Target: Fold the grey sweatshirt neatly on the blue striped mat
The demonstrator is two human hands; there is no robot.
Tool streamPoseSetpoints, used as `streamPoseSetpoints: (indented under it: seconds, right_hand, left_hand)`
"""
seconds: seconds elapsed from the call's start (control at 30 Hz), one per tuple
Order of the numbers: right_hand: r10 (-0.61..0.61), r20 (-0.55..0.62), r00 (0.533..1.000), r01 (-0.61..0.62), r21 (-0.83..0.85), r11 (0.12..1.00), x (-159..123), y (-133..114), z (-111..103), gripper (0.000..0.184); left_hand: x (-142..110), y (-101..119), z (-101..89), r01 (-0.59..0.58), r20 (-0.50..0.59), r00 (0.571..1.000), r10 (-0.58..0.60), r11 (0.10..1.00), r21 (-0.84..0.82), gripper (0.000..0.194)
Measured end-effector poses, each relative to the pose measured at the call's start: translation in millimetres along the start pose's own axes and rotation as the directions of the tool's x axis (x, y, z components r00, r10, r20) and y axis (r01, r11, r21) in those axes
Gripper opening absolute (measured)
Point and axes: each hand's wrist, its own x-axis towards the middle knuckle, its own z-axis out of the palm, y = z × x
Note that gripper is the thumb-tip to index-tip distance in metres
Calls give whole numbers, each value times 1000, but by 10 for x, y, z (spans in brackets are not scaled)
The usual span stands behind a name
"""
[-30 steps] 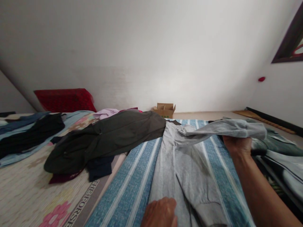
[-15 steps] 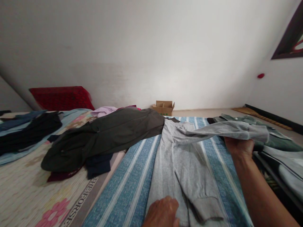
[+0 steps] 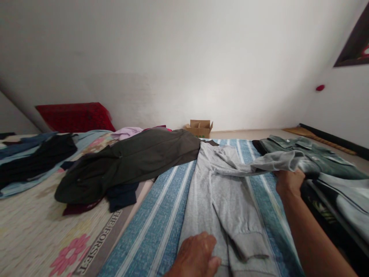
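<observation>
Right hand (image 3: 290, 184) at 3 to 4 o'clock: closed, grasping a bunched sleeve-like length of a grey jersey garment (image 3: 227, 204) and holding it raised off the bedding. Left hand (image 3: 196, 256) at 6 o'clock: released, fingers spread, resting on the garment's lower part with no visible grip.

The garment lies lengthwise on a blue striped sheet (image 3: 144, 234), from about 12 o'clock down to 6 o'clock, with its held length stretching toward 3 o'clock. A ribbed cuff (image 3: 250, 246) lies just beside the left hand, toward 5 o'clock. Garment type not settled from this view.

Surroundings: a dark olive jacket (image 3: 127, 165) lies at 10 o'clock, its end touching the top of the grey garment, with a navy garment (image 3: 122, 196) partly beneath it. A black garment (image 3: 34, 159) lies on a floral mattress (image 3: 34, 238) at 9 to 10 o'clock. A lilac garment (image 3: 127, 132) and a red cushion (image 3: 73, 117) lie further back at 11 o'clock. A green button-front shirt (image 3: 302, 152) lies at 2 o'clock, just beyond the right hand. A cardboard box (image 3: 200, 129) stands at 12 o'clock against the white wall (image 3: 184, 57).
</observation>
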Motion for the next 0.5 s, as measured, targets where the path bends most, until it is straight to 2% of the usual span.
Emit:
streamPoseSetpoints:
  seconds: [0.1,0.2,0.27,0.33,0.37,0.43,0.5]
  right_hand:
    - [-53,121,991,74,-175,982,-145,-5,165,18]
    - [73,363,929,68,-362,930,-324,13,302,15]
    - [183,453,873,66,-479,875,-436,20,315,20]
    - [266,460,847,59,-579,813,-525,3,238,31]
    - [302,438,847,47,-626,778,-562,-18,170,35]
    - [378,363,851,-4,-716,698,-632,-85,-3,40]
    - [480,277,832,-89,-787,610,-720,-175,-183,41]
  left_hand:
    - [7,34,-31,1,1,1000,-2,1000,28,12]
    - [13,140,-166,-14,14,1000,13,1000,24,11]
    - [8,192,-272,-19,-8,1000,19,1000,-20,11]
    - [-12,186,-358,0,-102,995,-10,995,-96,12]
    - [-28,159,-390,38,-164,985,-60,990,-134,12]
    - [-71,65,-429,165,-290,933,-214,969,-186,16]
    - [-117,-54,-437,312,-347,862,-370,926,-213,24]
